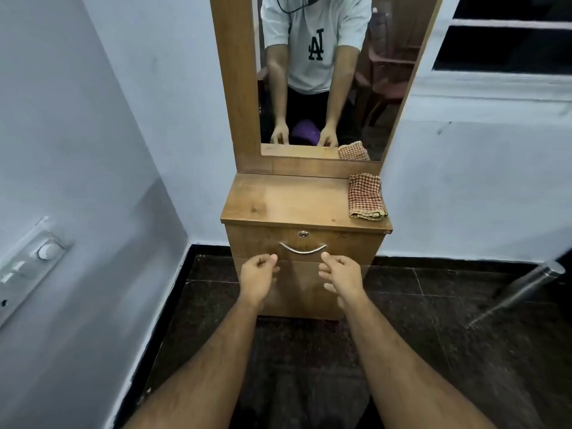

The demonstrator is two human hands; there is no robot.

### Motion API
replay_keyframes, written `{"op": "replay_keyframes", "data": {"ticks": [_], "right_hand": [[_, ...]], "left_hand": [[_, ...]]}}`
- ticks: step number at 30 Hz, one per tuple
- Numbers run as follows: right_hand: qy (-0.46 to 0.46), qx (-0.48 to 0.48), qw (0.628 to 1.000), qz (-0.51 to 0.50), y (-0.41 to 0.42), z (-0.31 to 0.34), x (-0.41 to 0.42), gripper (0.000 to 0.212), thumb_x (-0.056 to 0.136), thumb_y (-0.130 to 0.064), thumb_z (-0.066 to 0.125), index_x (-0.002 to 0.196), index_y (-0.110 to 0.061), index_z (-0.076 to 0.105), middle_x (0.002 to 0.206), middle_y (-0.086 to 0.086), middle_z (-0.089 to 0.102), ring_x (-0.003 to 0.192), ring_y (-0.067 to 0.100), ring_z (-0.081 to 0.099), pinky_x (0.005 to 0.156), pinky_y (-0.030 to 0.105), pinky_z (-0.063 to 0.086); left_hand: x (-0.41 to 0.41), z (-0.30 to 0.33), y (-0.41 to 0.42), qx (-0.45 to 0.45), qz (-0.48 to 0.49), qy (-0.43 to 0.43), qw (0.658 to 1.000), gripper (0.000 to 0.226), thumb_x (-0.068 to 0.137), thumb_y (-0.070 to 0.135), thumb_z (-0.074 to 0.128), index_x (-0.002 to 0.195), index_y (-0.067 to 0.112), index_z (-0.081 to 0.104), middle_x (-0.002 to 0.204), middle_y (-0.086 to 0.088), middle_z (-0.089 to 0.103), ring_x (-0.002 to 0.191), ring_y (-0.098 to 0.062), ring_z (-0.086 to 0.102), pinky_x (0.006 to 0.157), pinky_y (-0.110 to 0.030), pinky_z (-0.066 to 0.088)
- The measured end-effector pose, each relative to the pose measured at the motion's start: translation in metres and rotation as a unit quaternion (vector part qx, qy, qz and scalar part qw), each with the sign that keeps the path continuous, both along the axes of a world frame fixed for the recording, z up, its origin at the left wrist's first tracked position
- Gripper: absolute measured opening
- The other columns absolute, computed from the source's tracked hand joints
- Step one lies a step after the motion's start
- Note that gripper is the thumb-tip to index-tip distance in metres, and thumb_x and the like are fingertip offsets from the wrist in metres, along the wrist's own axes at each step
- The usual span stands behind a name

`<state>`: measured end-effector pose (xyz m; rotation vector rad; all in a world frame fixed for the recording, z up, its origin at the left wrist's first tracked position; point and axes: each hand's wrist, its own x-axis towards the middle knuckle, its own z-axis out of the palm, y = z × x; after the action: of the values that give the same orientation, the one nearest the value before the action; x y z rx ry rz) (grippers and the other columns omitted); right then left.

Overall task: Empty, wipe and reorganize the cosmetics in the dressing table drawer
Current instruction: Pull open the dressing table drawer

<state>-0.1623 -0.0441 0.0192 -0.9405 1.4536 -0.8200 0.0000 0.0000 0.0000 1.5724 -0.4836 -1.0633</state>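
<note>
1. Fingers of both hands are loosely curled and hold nothing; the left hand [258,278] and the right hand [342,278] hang in front of the drawer [305,244], just below its handle and to either side of it, not touching it.
2. Behind them stands the wooden dressing table [257,196], set against a pale wall on a dark tiled floor [433,351], with a tall wood-framed mirror [309,119] rising from its back edge.
3. Reflected in the mirror is a person in a white T-shirt with dark interlocked letters "LA", seen reversed, both arms reaching down.
4. The drawer is shut, its front flush under the surface, so the cosmetics inside cannot be seen; its long axis runs left to right, facing the camera.
5. A folded red-and-cream checked cloth [366,196] lies on the right rear corner of the surface, its long side running front to back, near the mirror frame.
6. The curved metal handle [302,248] spans the middle of the drawer front, its ends turned up and its middle dipping.
7. A small round keyhole lock [303,234] sits just above the handle, centred.
8. A switch plate [28,267] is fixed to the left wall; any marks on it are too blurred to read.
</note>
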Motion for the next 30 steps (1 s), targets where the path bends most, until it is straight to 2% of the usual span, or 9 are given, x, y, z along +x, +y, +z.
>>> {"op": "replay_keyframes", "data": {"ticks": [3,5,11,16,18,21,26,30], "right_hand": [[-0.051,0.054,0.997,-0.019,-0.016,-0.01,0.011,0.021,0.095,-0.034,0.064,0.102,-0.015,0.066,0.094,0.002,0.071,0.088,0.016,0.068,0.069,0.031,0.049],[-0.079,0.078,0.993,-0.031,-0.027,-0.014,0.017,0.019,0.096,-0.032,0.063,0.104,-0.015,0.065,0.094,0.002,0.071,0.085,0.015,0.067,0.072,0.032,0.049],[-0.049,0.122,0.991,-0.037,-0.051,-0.022,0.023,0.021,0.091,-0.034,0.069,0.093,-0.013,0.067,0.079,-0.001,0.068,0.067,0.011,0.062,0.07,0.033,0.04],[-0.057,0.131,0.989,-0.037,-0.057,-0.03,0.027,0.015,0.092,-0.027,0.068,0.097,-0.012,0.067,0.077,-0.002,0.068,0.063,0.012,0.061,0.08,0.036,0.038],[-0.053,0.127,0.99,-0.029,-0.057,-0.028,0.028,0.012,0.093,-0.023,0.066,0.097,-0.012,0.068,0.076,-0.001,0.067,0.061,0.011,0.06,0.07,0.031,0.038],[-0.049,0.108,0.992,-0.046,-0.056,-0.027,0.029,0.018,0.093,-0.015,0.066,0.105,-0.002,0.069,0.078,0.004,0.065,0.06,0.011,0.058,0.055,0.023,0.036],[-0.042,0.107,0.992,-0.055,-0.038,-0.026,0.026,0.02,0.091,-0.012,0.066,0.106,0.002,0.067,0.075,0.007,0.063,0.057,0.012,0.056,0.052,0.022,0.036],[-0.017,0.109,0.993,-0.035,-0.016,-0.024,0.018,0.016,0.092,-0.015,0.066,0.101,-0.001,0.067,0.079,0.008,0.065,0.055,0.013,0.056,0.047,0.02,0.038]], "left_hand": [[-0.007,-0.006,-0.02,-0.002,0.045,0.112,0.993,0.008,0.098,0.013,0.058,0.098,0.006,0.063,0.096,-0.008,0.068,0.085,-0.016,0.068,0.075,-0.032,0.058],[-0.009,-0.009,-0.033,0.004,0.063,0.154,0.986,0.008,0.098,0.011,0.058,0.092,0.008,0.062,0.092,-0.009,0.068,0.081,-0.016,0.067,0.071,-0.029,0.058],[-0.008,-0.014,-0.061,0.02,0.062,0.223,0.973,0.009,0.097,0.009,0.059,0.091,0.006,0.063,0.086,-0.011,0.068,0.08,-0.02,0.068,0.063,-0.03,0.06],[-0.008,-0.021,-0.066,0.024,0.057,0.222,0.973,0.007,0.094,0.011,0.064,0.089,0.007,0.064,0.079,-0.009,0.069,0.074,-0.016,0.07,0.063,-0.029,0.06],[-0.008,-0.022,-0.065,0.018,0.058,0.216,0.975,0.007,0.094,0.012,0.065,0.091,0.006,0.064,0.08,-0.009,0.069,0.068,-0.014,0.07,0.062,-0.027,0.06],[-0.01,-0.021,-0.062,0.022,0.058,0.213,0.975,0.005,0.093,0.009,0.065,0.092,0.005,0.063,0.083,-0.012,0.07,0.059,-0.009,0.07,0.058,-0.025,0.06],[-0.013,-0.021,-0.049,0.041,0.054,0.195,0.978,0.006,0.091,0.004,0.066,0.087,0.004,0.062,0.078,-0.011,0.067,0.05,-0.007,0.067,0.051,-0.022,0.058],[-0.013,-0.02,-0.026,0.043,0.025,0.164,0.985,0.007,0.091,0.006,0.067,0.085,0.006,0.064,0.078,-0.011,0.069,0.06,-0.01,0.069,0.055,-0.023,0.059]]}}
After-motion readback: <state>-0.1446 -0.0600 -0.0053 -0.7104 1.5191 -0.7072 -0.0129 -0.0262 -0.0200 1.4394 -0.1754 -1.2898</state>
